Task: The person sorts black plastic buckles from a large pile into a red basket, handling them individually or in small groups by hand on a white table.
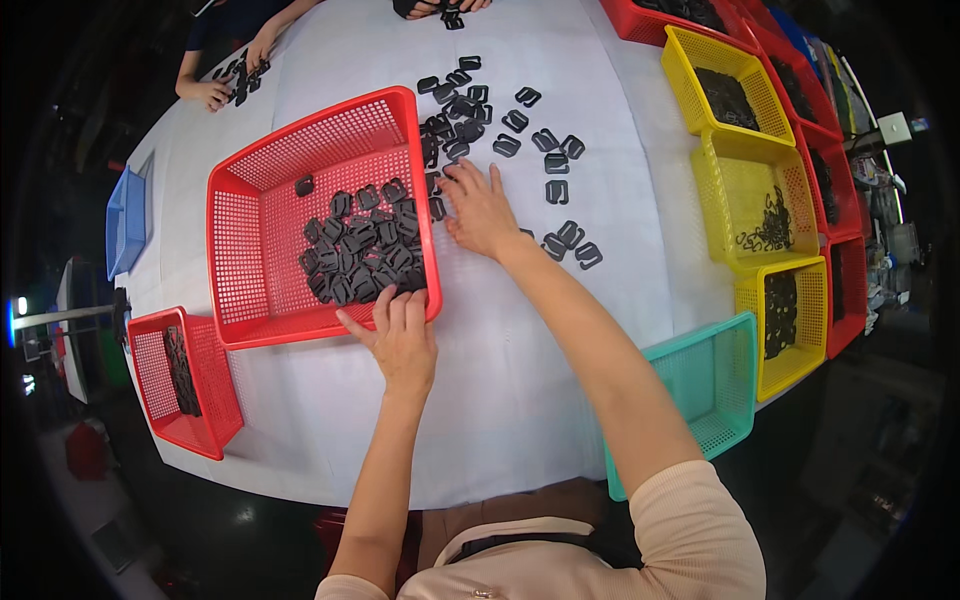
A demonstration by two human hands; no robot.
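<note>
A large red perforated basket (262, 285) stands on the white-covered table in front of me, tilted slightly in view. Black plastic buckles (360, 248) are heaped in its near right part. My left hand (400, 338) grips the basket's near rim by the right corner, fingers hooked over the edge. Just outside the basket's right wall, my right hand (480, 212) reaches low over the table with its fingers spread. Its fingertips are beside a loose pile of similar buckles (463, 112); whether they touch any is hidden. More buckles (557, 191) lie scattered to the right.
Yellow baskets (708, 190) with black parts line the right edge, backed by red baskets (846, 290). A green basket (738, 400) sits near right, a smaller red basket (215, 400) near left, a blue tray (127, 222) far left. Co-workers' hands (262, 45) handle black parts at the far side.
</note>
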